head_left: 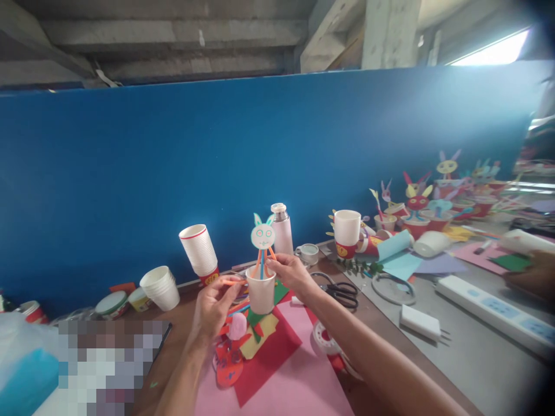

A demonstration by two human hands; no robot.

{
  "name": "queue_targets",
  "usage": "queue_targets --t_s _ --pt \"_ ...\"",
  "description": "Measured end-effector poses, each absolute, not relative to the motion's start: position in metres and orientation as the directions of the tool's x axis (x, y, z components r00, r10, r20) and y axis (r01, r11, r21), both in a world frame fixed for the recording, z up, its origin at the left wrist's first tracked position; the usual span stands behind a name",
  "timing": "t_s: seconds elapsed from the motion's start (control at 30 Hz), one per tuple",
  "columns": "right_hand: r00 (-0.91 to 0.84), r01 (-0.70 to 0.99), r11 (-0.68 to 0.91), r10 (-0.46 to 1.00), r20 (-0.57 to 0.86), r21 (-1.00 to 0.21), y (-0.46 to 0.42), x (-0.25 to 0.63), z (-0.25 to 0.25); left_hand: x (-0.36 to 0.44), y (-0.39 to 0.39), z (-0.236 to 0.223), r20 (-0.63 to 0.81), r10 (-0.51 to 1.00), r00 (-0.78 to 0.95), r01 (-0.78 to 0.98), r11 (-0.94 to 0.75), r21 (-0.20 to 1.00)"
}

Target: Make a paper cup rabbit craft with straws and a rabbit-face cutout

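Blue partition [173, 150] behind the bench [186, 315]; paper cup [261, 294] with rabbit face [262, 236] near the bench's back edge.
The cup is located at the far end of the pink sheet [299, 393]; orange and blue strips [262, 266] rise from it to the face. Left hand [212, 303]: grip clamped on 1 orange strip [234, 282], beside the cup's rim. Right hand [290, 273]: grip clamped on the strips below the face; fingertips partly hidden. Along the back edge: stacked cups [197, 251] to the left, pink bottle [284, 234] behind the cup. Black-handled scissors [344, 294] lie right of the right hand.
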State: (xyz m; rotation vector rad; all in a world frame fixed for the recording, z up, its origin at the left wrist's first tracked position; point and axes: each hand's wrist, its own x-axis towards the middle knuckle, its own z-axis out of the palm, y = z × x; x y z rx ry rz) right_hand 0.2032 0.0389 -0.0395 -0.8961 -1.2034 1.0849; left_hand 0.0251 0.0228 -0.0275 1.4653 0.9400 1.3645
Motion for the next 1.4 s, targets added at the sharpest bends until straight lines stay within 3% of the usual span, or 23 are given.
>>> queue_targets --t_s 0.1,0.2,0.37,0.73,1.07,1.4 --pt "0.031 -0.097 0.293 0.956 0.291 -0.951 0.039 0.203 -0.039 0.022 0.026 -0.031 0.251 0.959 0.132 -0.068 -0.244 0.967" --pt "0.020 -0.064 0.316 0.949 0.315 -0.947 0.039 0.202 -0.041 0.021 0.027 -0.032 0.216 0.963 0.163 0.033 -0.224 0.974" --pt "-0.095 0.011 0.350 0.933 0.348 -0.937 0.044 0.200 -0.050 0.022 0.028 -0.032 0.334 0.933 0.130 0.218 -0.356 0.909" --pt "-0.229 -0.056 0.323 0.917 0.327 -0.945 0.036 0.191 -0.048 0.027 0.022 -0.030 0.139 0.951 0.278 0.041 -0.156 0.987" --pt "-0.199 0.007 0.289 0.938 0.282 -0.957 0.037 0.188 -0.052 0.038 0.028 -0.047 0.213 0.977 0.031 0.022 -0.213 0.977" --pt "-0.188 0.043 0.301 0.939 0.288 -0.953 0.039 0.186 -0.056 0.038 0.024 -0.040 0.215 0.971 0.107 -0.003 -0.216 0.976"
